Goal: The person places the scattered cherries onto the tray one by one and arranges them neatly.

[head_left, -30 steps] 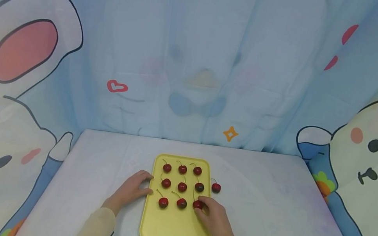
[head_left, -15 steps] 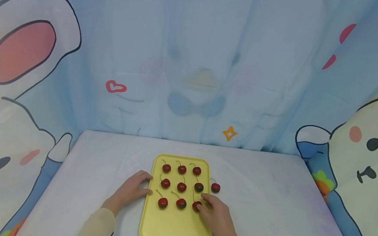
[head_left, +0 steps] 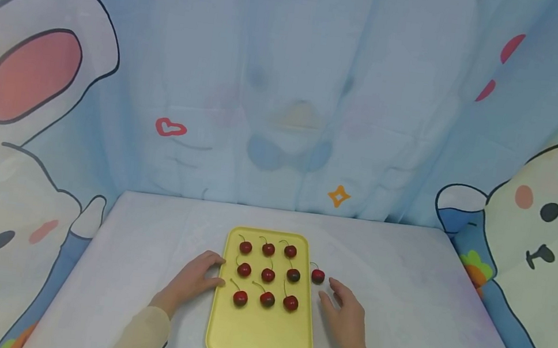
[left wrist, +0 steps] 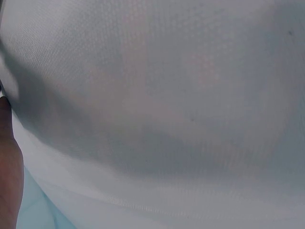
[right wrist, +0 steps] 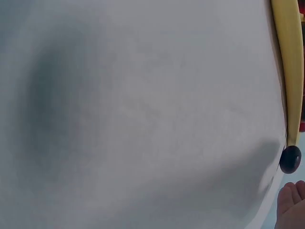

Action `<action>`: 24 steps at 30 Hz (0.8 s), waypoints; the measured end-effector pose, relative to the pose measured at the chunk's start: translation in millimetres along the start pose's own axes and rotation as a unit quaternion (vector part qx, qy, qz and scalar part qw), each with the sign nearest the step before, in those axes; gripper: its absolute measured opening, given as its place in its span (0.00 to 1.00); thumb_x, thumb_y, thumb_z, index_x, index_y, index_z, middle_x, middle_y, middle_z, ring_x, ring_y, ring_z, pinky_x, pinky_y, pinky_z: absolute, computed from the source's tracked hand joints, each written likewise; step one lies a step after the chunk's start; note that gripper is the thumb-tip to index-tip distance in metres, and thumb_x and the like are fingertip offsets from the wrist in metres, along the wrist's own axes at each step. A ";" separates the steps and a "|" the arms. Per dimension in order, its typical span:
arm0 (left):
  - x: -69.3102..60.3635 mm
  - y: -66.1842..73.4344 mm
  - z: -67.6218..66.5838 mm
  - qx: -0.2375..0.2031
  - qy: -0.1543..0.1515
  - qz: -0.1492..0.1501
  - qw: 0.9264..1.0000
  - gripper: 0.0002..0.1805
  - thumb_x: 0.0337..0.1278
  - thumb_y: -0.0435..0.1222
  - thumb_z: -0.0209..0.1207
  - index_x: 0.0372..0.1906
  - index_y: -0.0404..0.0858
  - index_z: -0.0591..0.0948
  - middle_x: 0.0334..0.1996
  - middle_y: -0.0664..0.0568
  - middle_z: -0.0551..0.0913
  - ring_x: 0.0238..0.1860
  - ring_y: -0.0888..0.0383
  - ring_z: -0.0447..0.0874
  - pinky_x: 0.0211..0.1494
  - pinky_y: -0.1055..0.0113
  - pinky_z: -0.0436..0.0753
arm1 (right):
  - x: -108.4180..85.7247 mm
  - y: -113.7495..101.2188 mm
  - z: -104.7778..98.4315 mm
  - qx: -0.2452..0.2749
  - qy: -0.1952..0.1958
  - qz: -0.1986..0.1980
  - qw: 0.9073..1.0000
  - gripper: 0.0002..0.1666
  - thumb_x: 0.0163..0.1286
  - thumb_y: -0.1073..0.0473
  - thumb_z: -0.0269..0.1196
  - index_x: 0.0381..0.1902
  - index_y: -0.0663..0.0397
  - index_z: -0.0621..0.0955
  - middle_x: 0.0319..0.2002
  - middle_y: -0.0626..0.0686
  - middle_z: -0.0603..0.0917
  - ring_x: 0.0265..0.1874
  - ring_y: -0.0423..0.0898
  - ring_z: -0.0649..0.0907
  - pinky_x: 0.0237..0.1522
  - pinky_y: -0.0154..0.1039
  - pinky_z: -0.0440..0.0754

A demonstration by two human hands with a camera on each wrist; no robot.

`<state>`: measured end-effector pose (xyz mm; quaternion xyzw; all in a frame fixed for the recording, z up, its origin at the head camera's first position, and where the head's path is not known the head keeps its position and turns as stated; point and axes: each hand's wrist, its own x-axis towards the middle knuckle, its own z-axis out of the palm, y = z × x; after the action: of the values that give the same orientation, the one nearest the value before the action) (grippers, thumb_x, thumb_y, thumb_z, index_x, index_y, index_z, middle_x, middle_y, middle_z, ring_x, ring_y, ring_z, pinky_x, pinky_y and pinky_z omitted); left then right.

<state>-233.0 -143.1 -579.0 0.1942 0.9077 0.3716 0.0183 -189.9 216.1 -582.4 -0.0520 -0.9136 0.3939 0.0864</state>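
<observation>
A yellow tray [head_left: 260, 337] lies on the table with several red cherries, stems on, set in three rows of three. My left hand [head_left: 195, 275] touches the tray's left rim with fingertips and thumb. Off the tray's right side, my right hand [head_left: 347, 316] is over the cloth, thumb and fingers apart and holding nothing. Just beyond its fingertips a loose cherry [head_left: 317, 276] rests on the cloth beside the tray's right rim. That dark cherry [right wrist: 290, 159] also shows in the right wrist view, near the fingers. The front-right cherry [head_left: 290, 303] sits on the tray, untouched.
A white cloth covers the table [head_left: 401, 282]. Behind it hangs a light blue curtain [head_left: 299, 54] printed with cartoon animals. The tray's front part holds no cherries. The left wrist view shows mostly cloth and a bit of the hand.
My right hand has let go of the front-right cherry on the tray and moved right, off the tray, near the loose cherry. My left hand has stayed at the left rim.
</observation>
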 end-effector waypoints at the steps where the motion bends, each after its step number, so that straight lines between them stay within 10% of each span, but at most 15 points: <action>1: 0.1 -0.2 -0.1 0.000 -0.001 0.000 1.000 0.23 0.55 0.38 0.68 0.55 0.36 0.78 0.53 0.49 0.77 0.59 0.50 0.75 0.67 0.53 0.72 | 1.3 1.5 0.0 -0.003 -0.002 0.005 1.000 0.27 0.68 0.56 0.65 0.63 0.59 0.75 0.60 0.61 0.78 0.60 0.56 0.77 0.60 0.48 0.78; 24: 1.9 -4.4 1.5 0.004 -0.003 0.004 1.000 0.24 0.55 0.40 0.68 0.55 0.37 0.78 0.53 0.51 0.77 0.58 0.51 0.75 0.67 0.54 0.73 | 29.9 4.8 15.7 0.027 -0.022 0.029 0.999 0.33 0.67 0.54 0.65 0.65 0.64 0.71 0.63 0.65 0.74 0.63 0.59 0.74 0.65 0.49 0.73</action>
<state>-236.0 -144.3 -582.9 0.1987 0.9083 0.3677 0.0190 -222.2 213.1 -593.0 -0.0676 -0.9024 0.4218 0.0566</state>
